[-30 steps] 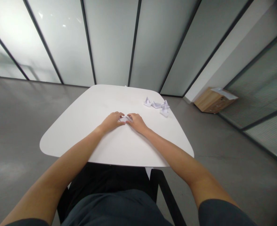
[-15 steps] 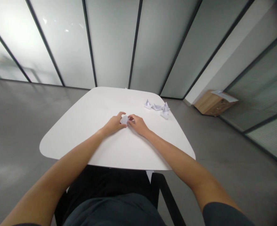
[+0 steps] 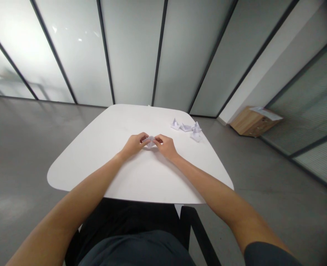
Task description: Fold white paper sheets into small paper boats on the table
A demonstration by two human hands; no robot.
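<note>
A small folded white paper [image 3: 150, 142] is held between my two hands, just above the middle of the white table [image 3: 119, 125]. My left hand [image 3: 135, 143] pinches its left side between thumb and fingers. On the other side, my right hand [image 3: 165, 145] grips the right edge the same way. The fine folds are too small to make out. To the right, near the table's edge, stand several folded paper boats [image 3: 186, 127], apart from my hands.
A black chair armrest [image 3: 192, 221] is close to my right, below the table's near edge. On the floor at the right sits a brown cardboard box [image 3: 253, 122]. Frosted glass panels [image 3: 132, 51] line the far side.
Both hands have shifted their grip, with the left fingers closing onto the paper's side. The paper now looks wider and more spread between them. The view has tilted slightly.
</note>
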